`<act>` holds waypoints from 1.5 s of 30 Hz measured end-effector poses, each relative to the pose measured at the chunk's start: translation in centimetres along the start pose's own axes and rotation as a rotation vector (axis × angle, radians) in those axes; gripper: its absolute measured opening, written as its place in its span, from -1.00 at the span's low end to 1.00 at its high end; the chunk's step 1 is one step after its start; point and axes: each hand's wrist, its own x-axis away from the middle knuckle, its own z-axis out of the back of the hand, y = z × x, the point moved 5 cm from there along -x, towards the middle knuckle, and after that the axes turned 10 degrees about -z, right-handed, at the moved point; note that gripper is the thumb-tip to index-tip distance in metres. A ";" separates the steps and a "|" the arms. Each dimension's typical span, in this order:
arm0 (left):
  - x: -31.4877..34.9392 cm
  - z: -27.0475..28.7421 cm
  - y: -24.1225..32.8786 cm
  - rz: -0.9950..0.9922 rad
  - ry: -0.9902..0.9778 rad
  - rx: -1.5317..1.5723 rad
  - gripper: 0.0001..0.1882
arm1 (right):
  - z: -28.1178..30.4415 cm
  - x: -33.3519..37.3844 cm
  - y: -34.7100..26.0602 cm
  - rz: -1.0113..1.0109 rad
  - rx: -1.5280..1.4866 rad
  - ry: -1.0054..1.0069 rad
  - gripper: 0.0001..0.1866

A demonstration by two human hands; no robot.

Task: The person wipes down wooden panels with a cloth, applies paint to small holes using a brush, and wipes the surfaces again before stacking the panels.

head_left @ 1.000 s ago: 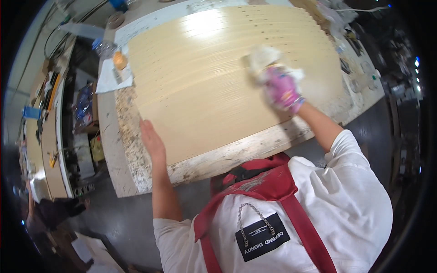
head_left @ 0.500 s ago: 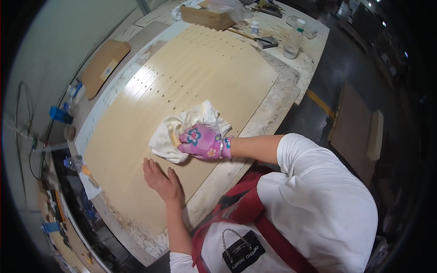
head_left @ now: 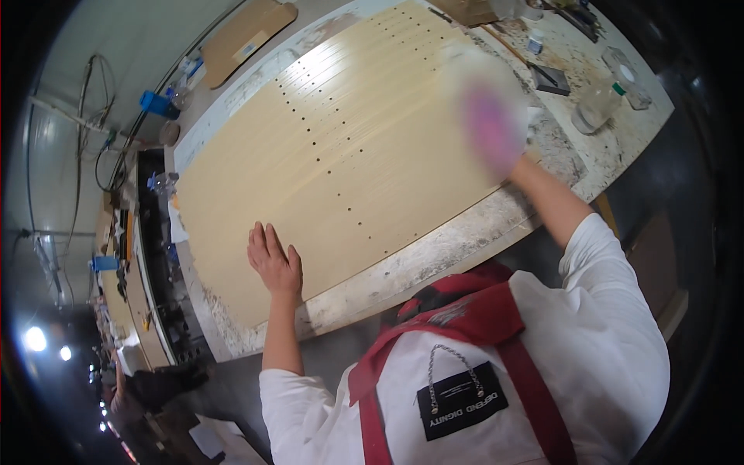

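Note:
A large pale-wood panel [head_left: 256, 186] with rows of small dark holes lies flat on the worktable. My bare left hand [head_left: 276, 262] rests flat on its near left part, fingers stretched out. At the panel's far right end is my right hand [head_left: 494, 128], in a pink glove and smeared by motion. It holds a white cloth [head_left: 471, 68], which shows as a pale blur beyond the glove; the exact grip of the fingers is too blurred to make out.
The worktable's stained border [head_left: 434, 256] runs around the panel. On the right stand a clear bottle [head_left: 595, 116] with a green neck, a small white bottle [head_left: 535, 41] and a grey block [head_left: 552, 80]. A brown board [head_left: 249, 39] leans at the back left, near a blue cup [head_left: 159, 104].
My right hand has swept the cloth from the panel's middle to its far right end. My left hand stays flat on the panel. The whole view has turned and shifted.

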 end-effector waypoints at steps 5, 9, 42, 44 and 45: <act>0.6 -0.6 -0.3 -0.024 0.005 0.026 -0.39 | -5.5 2.7 -20.2 0.474 -0.074 -0.519 -0.65; 0.9 -0.8 -0.2 -0.020 -0.020 0.024 -0.40 | -5.8 3.6 -19.7 0.537 -0.159 -0.501 -0.82; 0.0 -1.2 0.7 -0.012 -0.144 -0.078 -0.41 | 20.7 -7.7 24.4 -0.602 0.308 -0.094 -0.44; 0.9 -0.7 0.2 0.056 -0.164 -0.059 -0.38 | 21.6 -8.2 23.0 -0.506 0.403 -0.057 -0.53; 1.2 -0.5 -0.1 0.050 -0.164 -0.085 -0.38 | 22.0 -8.3 23.9 -0.528 0.431 -0.048 -0.53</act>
